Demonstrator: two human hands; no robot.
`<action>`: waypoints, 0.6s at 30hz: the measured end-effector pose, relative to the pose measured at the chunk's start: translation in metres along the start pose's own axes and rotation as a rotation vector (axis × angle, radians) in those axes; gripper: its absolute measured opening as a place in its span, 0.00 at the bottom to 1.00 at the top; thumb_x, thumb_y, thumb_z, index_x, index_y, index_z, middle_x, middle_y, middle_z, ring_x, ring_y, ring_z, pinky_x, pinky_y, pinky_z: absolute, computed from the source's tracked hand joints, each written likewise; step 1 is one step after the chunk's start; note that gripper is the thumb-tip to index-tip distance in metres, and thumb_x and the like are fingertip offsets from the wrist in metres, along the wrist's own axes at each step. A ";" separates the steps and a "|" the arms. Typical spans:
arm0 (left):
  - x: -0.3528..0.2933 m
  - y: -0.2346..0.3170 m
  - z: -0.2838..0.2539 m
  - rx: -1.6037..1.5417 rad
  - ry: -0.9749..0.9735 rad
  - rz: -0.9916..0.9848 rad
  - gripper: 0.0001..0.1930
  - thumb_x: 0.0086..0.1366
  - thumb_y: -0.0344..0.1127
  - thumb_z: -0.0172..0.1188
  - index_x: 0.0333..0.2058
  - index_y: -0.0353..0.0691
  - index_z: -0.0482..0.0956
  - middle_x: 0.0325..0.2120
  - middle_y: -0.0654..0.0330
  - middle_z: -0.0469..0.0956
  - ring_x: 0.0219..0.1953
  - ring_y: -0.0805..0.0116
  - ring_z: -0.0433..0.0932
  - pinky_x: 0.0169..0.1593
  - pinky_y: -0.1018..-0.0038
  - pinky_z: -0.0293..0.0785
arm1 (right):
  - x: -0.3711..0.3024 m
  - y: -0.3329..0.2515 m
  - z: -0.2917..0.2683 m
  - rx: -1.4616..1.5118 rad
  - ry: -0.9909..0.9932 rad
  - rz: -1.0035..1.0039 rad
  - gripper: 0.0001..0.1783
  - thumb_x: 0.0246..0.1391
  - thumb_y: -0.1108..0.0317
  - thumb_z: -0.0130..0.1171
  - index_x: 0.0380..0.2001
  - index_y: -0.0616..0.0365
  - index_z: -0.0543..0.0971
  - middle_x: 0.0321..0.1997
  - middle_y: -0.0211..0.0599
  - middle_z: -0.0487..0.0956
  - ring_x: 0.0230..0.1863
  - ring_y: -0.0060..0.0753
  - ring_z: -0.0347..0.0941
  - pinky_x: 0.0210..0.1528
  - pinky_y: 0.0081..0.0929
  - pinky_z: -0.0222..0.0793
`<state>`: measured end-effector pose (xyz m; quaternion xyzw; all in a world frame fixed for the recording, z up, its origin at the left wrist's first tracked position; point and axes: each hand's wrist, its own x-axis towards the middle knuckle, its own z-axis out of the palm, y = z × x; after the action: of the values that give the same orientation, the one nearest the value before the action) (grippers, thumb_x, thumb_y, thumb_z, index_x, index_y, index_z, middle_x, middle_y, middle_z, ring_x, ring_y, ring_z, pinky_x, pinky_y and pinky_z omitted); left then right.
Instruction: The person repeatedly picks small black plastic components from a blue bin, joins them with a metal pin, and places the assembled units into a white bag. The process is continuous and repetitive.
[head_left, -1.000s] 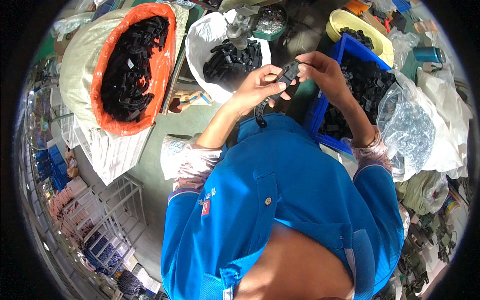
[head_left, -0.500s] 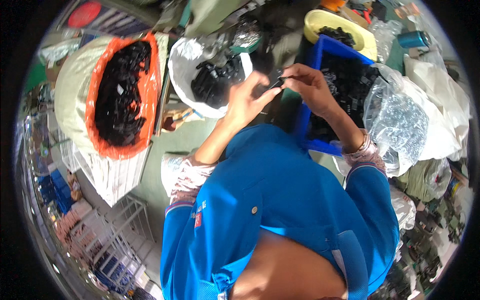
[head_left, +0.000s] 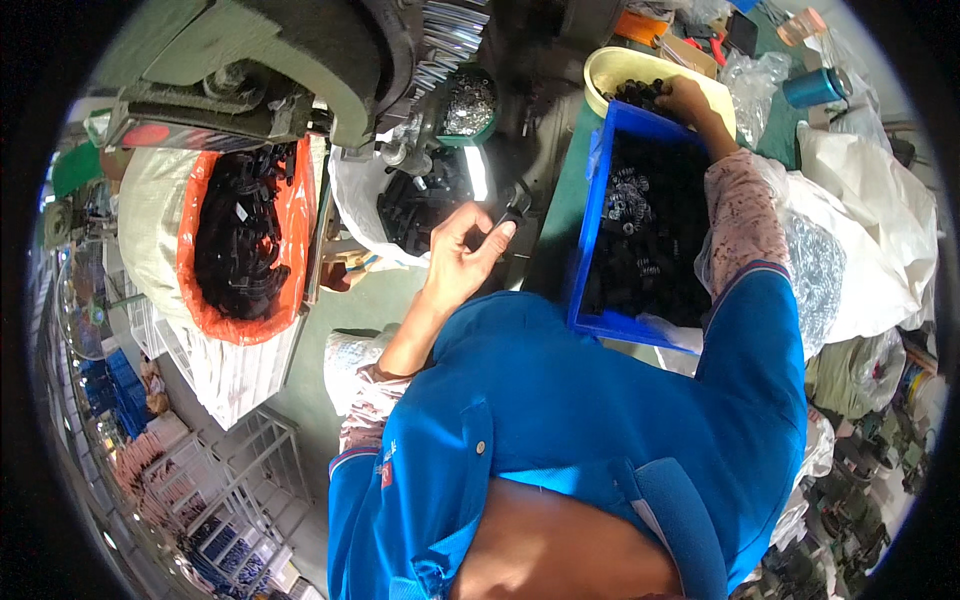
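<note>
My left hand (head_left: 466,252) is closed on a small black plastic part (head_left: 515,208), pinched between thumb and fingers in front of the dark machine. At the far right, my right hand (head_left: 688,101) reaches into a yellow tub (head_left: 598,72) of small black pieces (head_left: 640,92). Its fingers are bunched together among the pieces, and their tips are hidden, so what they grip cannot be made out. Below the tub stands a blue bin (head_left: 590,235) full of black parts, with several metal springs (head_left: 630,195) on top.
A machine arm (head_left: 300,60) with a large coil spring (head_left: 447,40) crosses the top left. Under it are a white-lined container (head_left: 357,200) of black parts and an orange-lined sack (head_left: 295,250). A green dish (head_left: 468,110) holds small metal pieces. Plastic bags (head_left: 860,230) lie at right.
My right hand has left the part near my left hand and moved right into the yellow tub. My left hand keeps the black part, slightly lower. The view shifted, bringing the machine arm in.
</note>
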<state>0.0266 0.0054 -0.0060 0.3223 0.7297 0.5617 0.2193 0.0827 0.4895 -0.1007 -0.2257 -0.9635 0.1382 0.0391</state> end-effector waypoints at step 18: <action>-0.002 0.000 -0.027 -0.219 0.071 0.091 0.19 0.57 0.31 0.64 0.15 0.39 0.62 0.15 0.66 0.68 0.19 0.80 0.67 0.24 0.81 0.61 | -0.034 -0.009 -0.071 0.225 -0.107 0.361 0.04 0.42 0.74 0.54 0.19 0.60 0.77 0.15 0.41 0.74 0.18 0.34 0.75 0.22 0.32 0.70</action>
<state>0.0098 -0.0148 0.0017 0.3092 0.6561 0.6582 0.2017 0.1190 0.4846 -0.0306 -0.3809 -0.8868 0.2613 -0.0127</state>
